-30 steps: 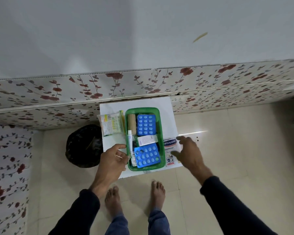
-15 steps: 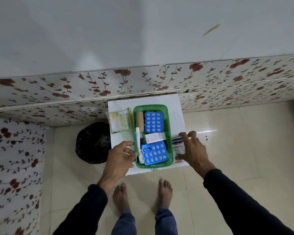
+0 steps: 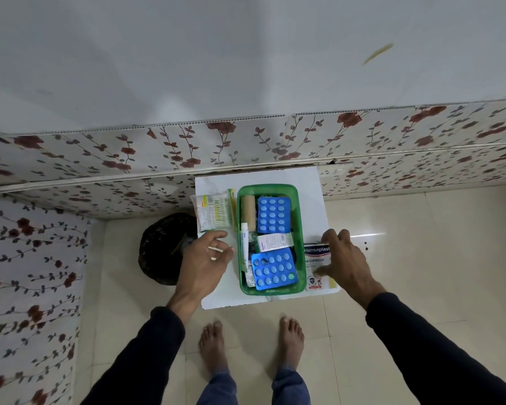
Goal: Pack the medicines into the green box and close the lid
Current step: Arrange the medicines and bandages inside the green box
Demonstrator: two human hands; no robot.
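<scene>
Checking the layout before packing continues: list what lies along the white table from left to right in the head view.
Cotton swab packet → left hand → green box → Hansaplast box → right hand.

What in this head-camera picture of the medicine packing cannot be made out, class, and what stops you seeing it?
- Plaster box: its right part is hidden under the right hand.
- Whether that hand grips the box: not clear in the head view.
- Print on the white packet in the green box: too small.
- The lid: not in view.
- Black bag: partly hidden by the table and left hand.
</scene>
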